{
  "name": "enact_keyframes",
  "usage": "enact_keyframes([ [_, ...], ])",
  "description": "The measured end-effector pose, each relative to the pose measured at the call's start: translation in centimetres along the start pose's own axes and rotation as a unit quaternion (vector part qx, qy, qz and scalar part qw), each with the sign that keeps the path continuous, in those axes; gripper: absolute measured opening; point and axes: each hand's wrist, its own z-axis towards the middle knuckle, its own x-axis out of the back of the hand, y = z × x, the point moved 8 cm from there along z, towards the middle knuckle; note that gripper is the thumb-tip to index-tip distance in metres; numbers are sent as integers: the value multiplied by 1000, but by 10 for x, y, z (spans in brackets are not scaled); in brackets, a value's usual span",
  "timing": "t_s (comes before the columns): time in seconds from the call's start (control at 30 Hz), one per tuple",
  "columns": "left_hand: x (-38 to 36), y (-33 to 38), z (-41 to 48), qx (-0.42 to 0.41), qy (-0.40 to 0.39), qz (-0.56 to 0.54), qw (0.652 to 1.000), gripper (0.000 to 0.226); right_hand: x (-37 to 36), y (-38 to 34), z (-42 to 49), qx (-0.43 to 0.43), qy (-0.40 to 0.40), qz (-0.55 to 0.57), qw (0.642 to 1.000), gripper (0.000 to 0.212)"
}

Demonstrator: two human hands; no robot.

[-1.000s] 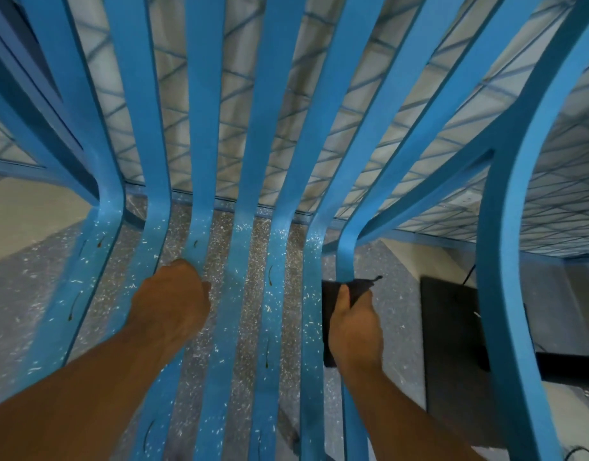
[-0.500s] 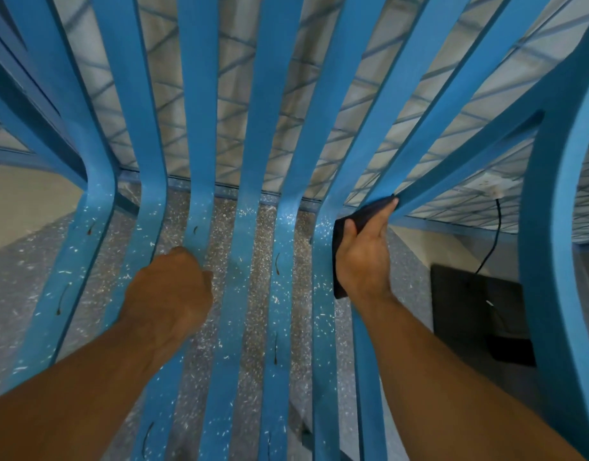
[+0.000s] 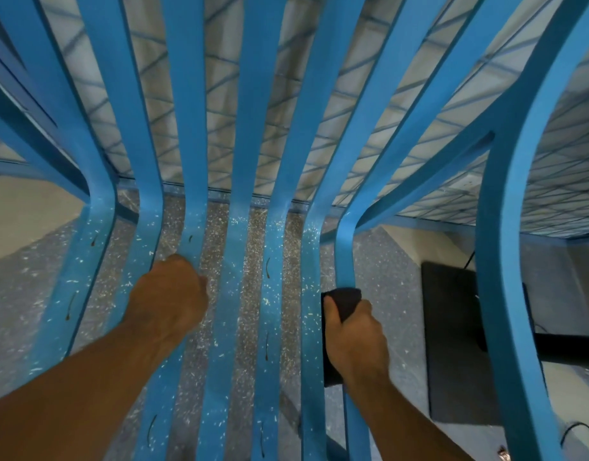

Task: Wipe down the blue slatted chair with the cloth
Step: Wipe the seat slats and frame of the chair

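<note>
Speckled floor; right grip clasps cloth round chair slat, left grip clasps another.

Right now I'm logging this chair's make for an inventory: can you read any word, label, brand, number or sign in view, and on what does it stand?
None: no word, label, brand, number or sign can be read.
blue slatted chair: paint with pale flecks and dark streaks, no lettering.
dark cloth in the right hand: no tag showing.
black panel on the floor: plain.
</note>
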Motion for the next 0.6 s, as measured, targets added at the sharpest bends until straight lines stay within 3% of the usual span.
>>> enact_keyframes([
  [0.2,-2,-1,2,2,2,14,1000,28,16,-62,67,39,20,45,998,53],
  [0.47,-9,-4,10,-13,7,28,999,33,56,-102,94,135,197,231,943,49],
  [0.6,-13,-8,13,-15,6,21,1000,35,54,-101,95,134,186,248,941,43],
])
